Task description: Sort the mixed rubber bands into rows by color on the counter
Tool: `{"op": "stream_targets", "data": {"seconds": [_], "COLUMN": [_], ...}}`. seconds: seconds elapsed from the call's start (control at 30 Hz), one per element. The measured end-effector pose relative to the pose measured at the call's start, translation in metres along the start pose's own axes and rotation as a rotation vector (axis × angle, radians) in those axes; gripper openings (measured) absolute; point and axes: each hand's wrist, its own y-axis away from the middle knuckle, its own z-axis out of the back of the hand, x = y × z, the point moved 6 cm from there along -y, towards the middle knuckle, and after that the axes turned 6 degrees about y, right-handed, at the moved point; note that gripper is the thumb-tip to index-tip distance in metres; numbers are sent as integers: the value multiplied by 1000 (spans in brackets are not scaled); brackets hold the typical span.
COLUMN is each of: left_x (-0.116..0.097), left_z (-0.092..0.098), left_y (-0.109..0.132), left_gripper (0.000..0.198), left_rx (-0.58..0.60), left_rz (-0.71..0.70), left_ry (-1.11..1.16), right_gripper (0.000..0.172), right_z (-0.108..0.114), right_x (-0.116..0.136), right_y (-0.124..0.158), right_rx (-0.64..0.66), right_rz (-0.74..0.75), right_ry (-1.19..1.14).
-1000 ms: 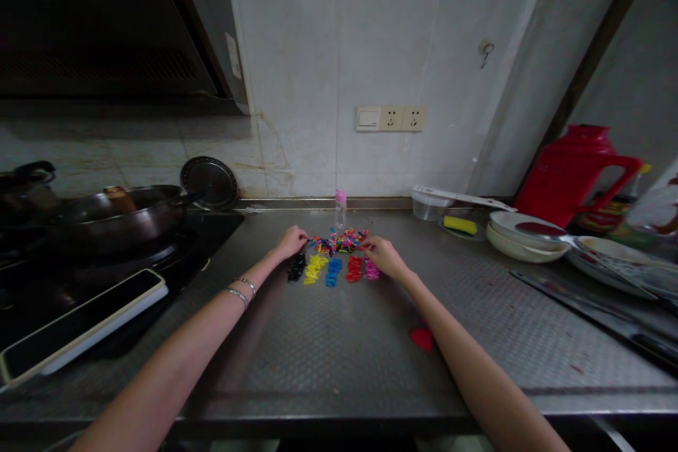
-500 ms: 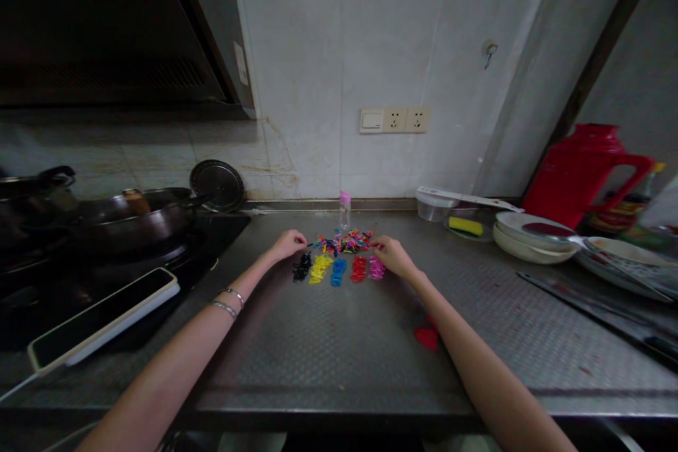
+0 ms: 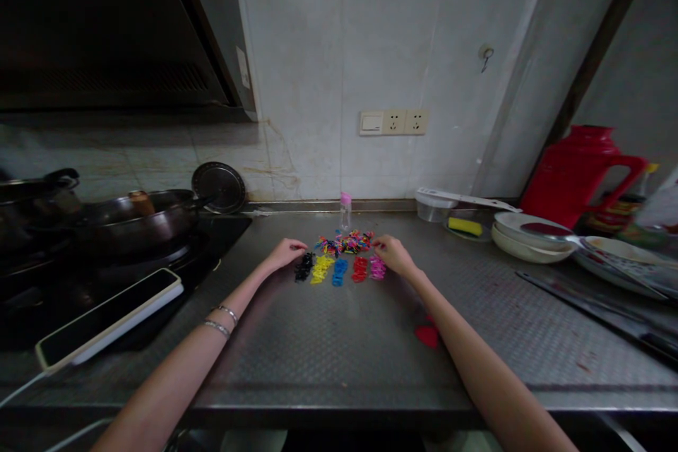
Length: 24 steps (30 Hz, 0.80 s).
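Observation:
Small coloured rubber bands lie on the metal counter. A mixed heap sits at the back, with a row of single-colour piles before it: black, yellow, blue, red and pink. My left hand is at the upper left of the black pile, fingertips pinched together; anything between them is too small to make out. At the right end of the mixed heap, just above the pink pile, my right hand has its thumb and fingers closed, their contents hidden.
Behind the heap stands a small clear bottle with a pink cap. A red object lies by my right forearm. A phone and pan are left; a sponge, bowls and red flask are right.
My left hand has dropped slightly from beside the mixed heap toward the black pile. The dark band seen at its fingertips no longer shows there. My right hand has barely moved.

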Motion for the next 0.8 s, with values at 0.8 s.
{"op": "stream_targets", "data": {"seconds": [0.8], "left_x": [8], "left_z": [18], "left_y": [18], "left_gripper": [33], "left_rx": [-345], "left_rz": [204], "left_ry": [256], "right_gripper": [20], "right_z": [-22], "right_x": [31], "right_y": [-21], "right_rx": [177], "right_rz": [42], "right_ry": [292]}}
